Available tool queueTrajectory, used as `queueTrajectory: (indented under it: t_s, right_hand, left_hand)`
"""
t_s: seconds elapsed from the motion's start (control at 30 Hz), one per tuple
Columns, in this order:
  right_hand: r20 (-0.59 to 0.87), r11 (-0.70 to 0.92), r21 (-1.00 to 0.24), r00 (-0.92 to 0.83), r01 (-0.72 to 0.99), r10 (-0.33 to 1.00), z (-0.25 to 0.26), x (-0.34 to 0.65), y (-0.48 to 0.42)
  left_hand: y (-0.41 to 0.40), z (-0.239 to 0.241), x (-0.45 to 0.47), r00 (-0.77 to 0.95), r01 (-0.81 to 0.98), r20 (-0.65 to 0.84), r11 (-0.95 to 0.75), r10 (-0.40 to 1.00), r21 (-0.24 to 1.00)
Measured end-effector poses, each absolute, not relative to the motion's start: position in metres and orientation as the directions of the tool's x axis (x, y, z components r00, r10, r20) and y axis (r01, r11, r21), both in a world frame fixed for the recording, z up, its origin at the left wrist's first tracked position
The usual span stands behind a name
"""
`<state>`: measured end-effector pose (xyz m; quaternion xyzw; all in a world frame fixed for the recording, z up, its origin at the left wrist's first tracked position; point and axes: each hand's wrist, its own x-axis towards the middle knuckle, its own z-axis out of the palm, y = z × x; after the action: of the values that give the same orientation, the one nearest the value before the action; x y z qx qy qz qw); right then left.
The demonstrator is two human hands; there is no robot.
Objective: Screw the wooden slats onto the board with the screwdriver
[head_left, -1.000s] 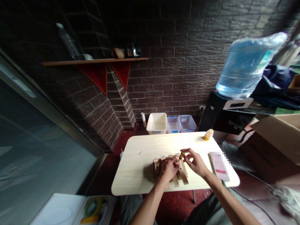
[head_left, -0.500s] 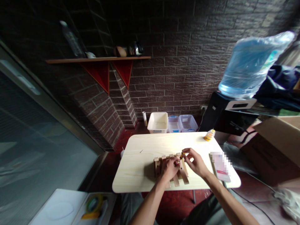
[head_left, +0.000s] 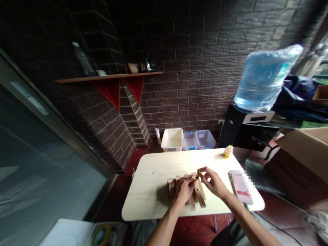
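Note:
A slatted wooden piece (head_left: 191,201) lies near the front edge of the pale table, its light strips side by side with dark holes in some. My left hand (head_left: 186,189) rests over its middle, thumb and fingers pinched together close to one strip's far end. Whatever those fingertips hold is too small to make out. In my right hand (head_left: 212,181) is a short yellow-and-black screwdriver (head_left: 198,175), gripped by thumb and fingers. It stands tilted over the far right end of the strips, its lower end beside my left fingertips.
On the table (head_left: 146,194) lie a thin dark piece (head_left: 154,172), a clear-topped yellow container (head_left: 227,151) and a pinkish, blurred flat item (head_left: 241,188). Plastic bins (head_left: 172,140) stand beyond the far edge. A cardboard box (head_left: 297,164) and a water dispenser (head_left: 230,126) are at right.
The view has tipped up slightly, so everything sits lower in the picture. Both hands stay at the same end of the wooden strips, and the screwdriver remains in my right hand.

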<state>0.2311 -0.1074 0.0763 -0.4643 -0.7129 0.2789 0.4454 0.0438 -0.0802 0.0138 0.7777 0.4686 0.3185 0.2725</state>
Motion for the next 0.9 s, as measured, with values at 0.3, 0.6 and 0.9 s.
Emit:
queueTrajectory:
  t_s: [0.3, 0.6, 0.9]
  right_hand:
    - [0.413, 0.444, -0.784, -0.169, 0.434, 0.895, 0.0791, 0.2276, -0.1053]
    - [0.378, 0.436, -0.795, -0.217, 0.422, 0.9, 0.0848, 0.2286, -0.1026]
    - [0.408, 0.44, -0.767, -0.174, 0.467, 0.896, 0.0831, 0.2249, -0.1029]
  left_hand:
    - [-0.0783, 0.004, 0.0467, 0.325, 0.581, 0.202, -0.363, 0.924, 0.728]
    - [-0.0788, 0.0052, 0.0461, 0.314, 0.622, 0.171, -0.338, 0.934, 0.707]
    - [-0.0802, 0.0127, 0.0436, 0.321, 0.607, 0.165, -0.336, 0.933, 0.72]
